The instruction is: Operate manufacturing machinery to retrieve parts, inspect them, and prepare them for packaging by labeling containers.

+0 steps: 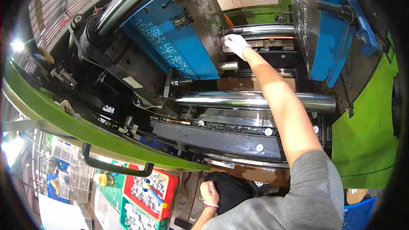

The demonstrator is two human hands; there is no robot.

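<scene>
My right hand [235,45], in a white glove, reaches far across to the metal face of the left mould half [208,21]. Its fingertips are bent together against that face, near the rounded cavities; whatever they grip is hidden. Blue plates [170,38] with white handwriting back this mould half. Opposite, across a gap, stands the right mould half [303,12], also metal-faced with blue plates. My left hand [209,192], bare with a band at the wrist, rests low beside my black-trousered leg [232,191]. Its fingers are curled in, and I cannot see anything in them.
Thick polished tie bars [255,100] cross the machine below my right forearm. A green guard door [106,138] with a black handle [117,168] curves along the left. Red [170,191] and green [123,213] bins of small silvery parts stand at the lower left.
</scene>
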